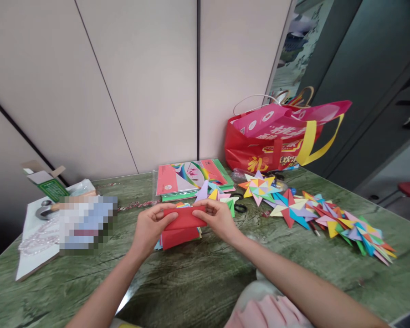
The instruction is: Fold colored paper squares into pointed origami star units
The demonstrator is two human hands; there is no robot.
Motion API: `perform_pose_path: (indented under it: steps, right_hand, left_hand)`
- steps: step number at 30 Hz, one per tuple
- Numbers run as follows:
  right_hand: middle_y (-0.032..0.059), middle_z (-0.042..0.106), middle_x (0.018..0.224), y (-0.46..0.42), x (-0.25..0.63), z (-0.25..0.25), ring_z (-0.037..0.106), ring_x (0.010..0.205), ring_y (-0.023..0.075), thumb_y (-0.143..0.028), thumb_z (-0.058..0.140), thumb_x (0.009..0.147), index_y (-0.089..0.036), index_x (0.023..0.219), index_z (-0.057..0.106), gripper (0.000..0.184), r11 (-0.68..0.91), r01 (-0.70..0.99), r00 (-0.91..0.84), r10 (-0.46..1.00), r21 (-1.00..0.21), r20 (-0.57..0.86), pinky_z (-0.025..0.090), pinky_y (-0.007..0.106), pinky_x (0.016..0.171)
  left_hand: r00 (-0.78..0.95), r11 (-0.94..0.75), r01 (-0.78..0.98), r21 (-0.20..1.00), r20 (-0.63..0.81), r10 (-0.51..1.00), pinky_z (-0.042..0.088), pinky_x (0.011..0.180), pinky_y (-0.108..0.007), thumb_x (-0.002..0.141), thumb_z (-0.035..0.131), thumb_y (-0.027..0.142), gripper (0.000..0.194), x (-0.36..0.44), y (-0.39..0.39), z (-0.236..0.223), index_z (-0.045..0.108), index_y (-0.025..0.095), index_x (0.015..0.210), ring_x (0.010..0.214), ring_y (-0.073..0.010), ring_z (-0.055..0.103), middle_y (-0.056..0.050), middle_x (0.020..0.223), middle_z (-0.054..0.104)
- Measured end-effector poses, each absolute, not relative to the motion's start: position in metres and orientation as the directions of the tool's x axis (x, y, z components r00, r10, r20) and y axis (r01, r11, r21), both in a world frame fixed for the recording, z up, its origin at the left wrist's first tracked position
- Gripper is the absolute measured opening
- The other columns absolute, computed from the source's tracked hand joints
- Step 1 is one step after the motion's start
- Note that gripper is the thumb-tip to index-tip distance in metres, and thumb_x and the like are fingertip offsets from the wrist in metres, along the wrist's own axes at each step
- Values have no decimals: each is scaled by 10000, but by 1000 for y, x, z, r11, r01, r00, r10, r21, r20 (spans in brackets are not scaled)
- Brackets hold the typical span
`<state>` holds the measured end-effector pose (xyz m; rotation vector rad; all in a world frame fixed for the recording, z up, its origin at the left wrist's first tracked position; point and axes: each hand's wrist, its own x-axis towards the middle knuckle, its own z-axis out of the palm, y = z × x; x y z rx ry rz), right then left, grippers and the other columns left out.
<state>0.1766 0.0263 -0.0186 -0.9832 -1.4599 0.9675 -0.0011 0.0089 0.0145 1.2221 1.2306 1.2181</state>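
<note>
A folded strip of red paper (185, 217) is stretched level between my two hands. My left hand (154, 224) pinches its left end between thumb and fingers. At the other end, my right hand (217, 217) grips it the same way. Beneath the strip lies a stack of coloured paper (180, 238) with a red sheet uppermost; the strip and my hands hide part of it. Just behind my right hand are a few folded paper pieces (212, 192) in lilac, yellow and pale green.
Folded paper stars (289, 208) spread along the right of the green table (225, 278). Packs of coloured paper (177, 180) lie at the back, beside a red bag (253, 150). Black scissor handles (240, 208) show near the stars. At left stand a green box (53, 187) and a white board (29, 255).
</note>
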Motion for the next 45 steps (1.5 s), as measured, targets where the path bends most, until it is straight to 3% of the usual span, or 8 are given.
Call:
perform_pose_path:
  steps: [22, 38, 45]
  right_hand:
    - [3, 556, 618, 26, 177, -18, 388, 496, 87, -355, 662, 639, -169, 775, 651, 231, 322, 46, -75, 945, -946, 318, 318, 213, 451]
    - [-54, 411, 494, 23, 176, -12, 307, 460, 66, -322, 688, 612, -155, 757, 627, 230, 295, 23, -48, 955, -955, 294, 250, 199, 433]
    - [-3, 556, 607, 26, 176, -17, 444, 528, 102, -353, 698, 597, -160, 757, 636, 257, 271, -15, -65, 960, -963, 271, 339, 222, 487]
  left_hand:
    - [-19, -72, 27, 997, 73, 997, 504, 562, -227, 554, 739, 308, 299, -2, 9, 12, 669, 165, 807, 610, -162, 642, -25, 696, 717]
    - [-25, -81, 26, 996, 82, 996, 499, 553, -189, 558, 737, 272, 278, -1, 9, 14, 670, 150, 799, 606, -135, 636, -19, 695, 721]
    - [-20, -70, 6, 998, 70, 997, 490, 537, -166, 565, 736, 257, 256, -2, 9, 13, 673, 152, 790, 582, -116, 628, -11, 679, 720]
